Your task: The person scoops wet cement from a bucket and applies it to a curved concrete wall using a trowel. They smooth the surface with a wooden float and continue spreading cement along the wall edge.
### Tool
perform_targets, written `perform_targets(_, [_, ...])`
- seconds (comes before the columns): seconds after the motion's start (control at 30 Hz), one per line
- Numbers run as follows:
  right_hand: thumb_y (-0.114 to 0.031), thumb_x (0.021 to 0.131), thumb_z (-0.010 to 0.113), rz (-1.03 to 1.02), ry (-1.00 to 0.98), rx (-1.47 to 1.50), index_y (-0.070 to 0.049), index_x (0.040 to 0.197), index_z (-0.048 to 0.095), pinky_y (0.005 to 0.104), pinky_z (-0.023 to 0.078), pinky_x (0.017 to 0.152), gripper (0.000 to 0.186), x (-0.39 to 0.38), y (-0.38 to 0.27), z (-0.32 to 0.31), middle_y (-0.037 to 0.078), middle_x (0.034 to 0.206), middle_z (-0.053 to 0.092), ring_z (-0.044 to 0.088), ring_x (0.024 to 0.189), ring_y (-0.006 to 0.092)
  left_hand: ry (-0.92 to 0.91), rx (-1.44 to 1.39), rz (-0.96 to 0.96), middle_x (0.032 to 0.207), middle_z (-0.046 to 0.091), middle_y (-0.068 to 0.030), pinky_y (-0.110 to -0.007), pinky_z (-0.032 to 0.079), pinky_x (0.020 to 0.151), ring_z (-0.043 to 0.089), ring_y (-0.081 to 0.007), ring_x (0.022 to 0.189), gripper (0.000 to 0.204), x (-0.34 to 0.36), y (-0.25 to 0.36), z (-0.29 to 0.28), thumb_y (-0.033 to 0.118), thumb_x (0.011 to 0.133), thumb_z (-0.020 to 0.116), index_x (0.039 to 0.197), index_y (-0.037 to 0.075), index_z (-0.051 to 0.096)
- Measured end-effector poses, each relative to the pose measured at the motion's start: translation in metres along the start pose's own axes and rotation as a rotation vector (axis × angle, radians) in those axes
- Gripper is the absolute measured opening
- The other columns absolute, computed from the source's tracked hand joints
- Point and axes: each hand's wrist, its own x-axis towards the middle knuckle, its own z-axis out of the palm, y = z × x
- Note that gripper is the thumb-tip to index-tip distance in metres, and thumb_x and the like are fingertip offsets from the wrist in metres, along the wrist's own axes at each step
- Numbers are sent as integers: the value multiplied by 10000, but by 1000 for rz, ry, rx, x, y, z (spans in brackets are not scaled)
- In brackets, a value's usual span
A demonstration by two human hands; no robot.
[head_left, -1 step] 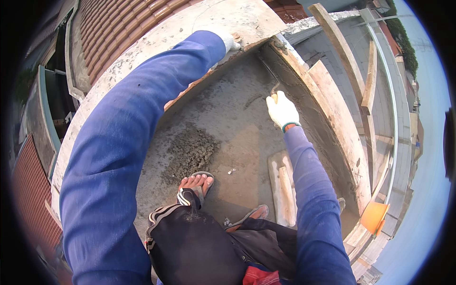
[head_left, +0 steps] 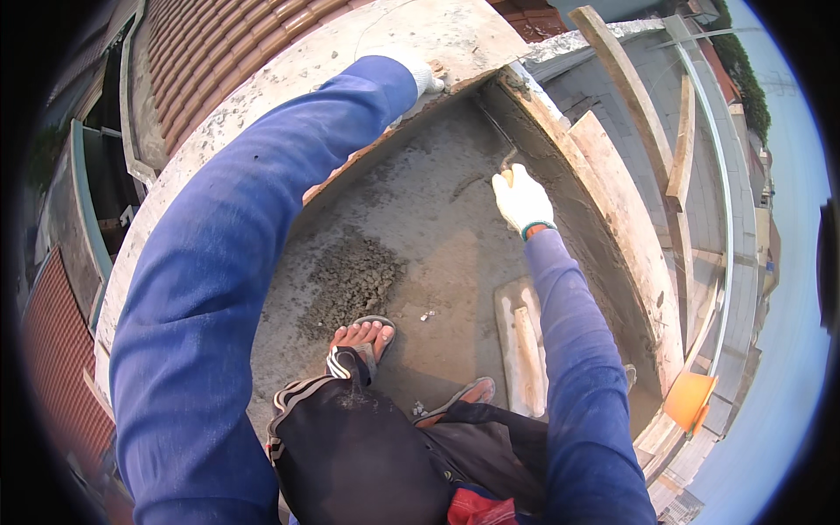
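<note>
The trowel (head_left: 506, 163) is at the far side of the concrete floor (head_left: 437, 254), against the wet grey wall (head_left: 577, 201) on the right. The right hand (head_left: 522, 199), in a white glove, is closed around its handle. The blade looks thin and stiff, and wet mortar probably makes it heavier and slippery, so the handle is the best place to hold. The left hand (head_left: 426, 77) rests on the far ledge (head_left: 411, 35); its fingers cannot be told. A mortar pile (head_left: 350, 280) lies near the sandal (head_left: 363, 343).
</note>
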Motion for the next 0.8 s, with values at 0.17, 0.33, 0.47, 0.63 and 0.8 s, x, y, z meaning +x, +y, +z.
perform_targets(0.17, [-497, 1036, 624, -50, 19, 40, -52, 1278, 659, 532, 560, 971, 508, 15, 16, -18, 263, 1190, 762, 726, 1131, 463, -9, 3, -29, 973, 821, -97, -435, 561, 905, 768, -286, 993, 612, 4, 3, 2, 636, 1052, 585, 1096, 79, 834])
perform_targets(0.33, [-474, 1049, 627, 72, -107, 282, -44, 1318, 662, 444, 615, 770, 508, 6, 8, -43, 210, 1087, 771, 779, 879, 317, -19, -32, -10, 1373, 749, -170, -512, 512, 1089, 681, -386, 1293, 658, 3, 2, 1, 630, 992, 687, 1353, 86, 767])
perform_targets(0.47, [-428, 1063, 631, 103, -71, 352, -26, 1386, 638, 375, 607, 572, 516, -18, 10, -44, 147, 1004, 752, 727, 660, 192, -25, -33, -24, 1372, 750, -168, -509, 514, 1089, 684, -378, 1291, 649, -2, 5, -3, 626, 1001, 675, 1346, 85, 771])
perform_targets(0.63, [-415, 1062, 647, 171, -108, 473, -43, 1466, 585, 374, 609, 544, 552, -38, -12, -37, 131, 995, 736, 709, 670, 178, 14, 40, 18, 967, 834, -102, -423, 566, 892, 780, -281, 963, 611, -4, 5, -1, 639, 1063, 560, 1087, 101, 850])
perform_targets(0.8, [-397, 1081, 630, 217, -211, 702, -78, 1446, 579, 360, 578, 514, 487, -15, 5, -44, 63, 905, 628, 633, 644, 157, 38, 87, 15, 985, 833, -114, -430, 565, 906, 778, -304, 986, 635, 1, 4, 2, 656, 1065, 540, 1124, 103, 845])
